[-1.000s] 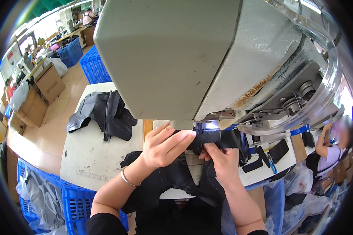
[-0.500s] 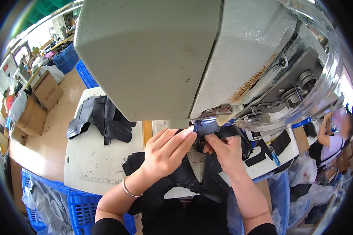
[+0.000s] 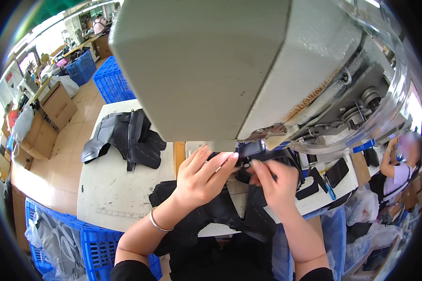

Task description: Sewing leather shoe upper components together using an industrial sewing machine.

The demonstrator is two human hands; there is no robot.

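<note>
A large pale grey sewing machine [image 3: 197, 70] stands over the worktable. Beneath its head, a black leather-like piece [image 3: 215, 206] spreads toward my body, with a small dark flap [image 3: 251, 149] raised near the needle area. My left hand [image 3: 199, 180], a bangle on its wrist, grips the work's edge with fingers close together; its thumb is mostly hidden. Just right of the needle area, my right hand [image 3: 277, 183] is blurred, its fingers curled with thumb and forefinger near each other. What those fingers hold, if anything, is hidden.
Stitched black pieces [image 3: 126, 138] lie at the left of the white table [image 3: 103, 196]. A blue-handled tool [image 3: 330, 189] and black scraps are at the right. Blue crates [image 3: 98, 248] stand lower left; plastic bags lie lower right. Another person [image 3: 398, 171] sits at right.
My right hand has drawn slightly right from the work and its fingers have curled more. My left hand stays at the work's edge. The view has shifted a little.
</note>
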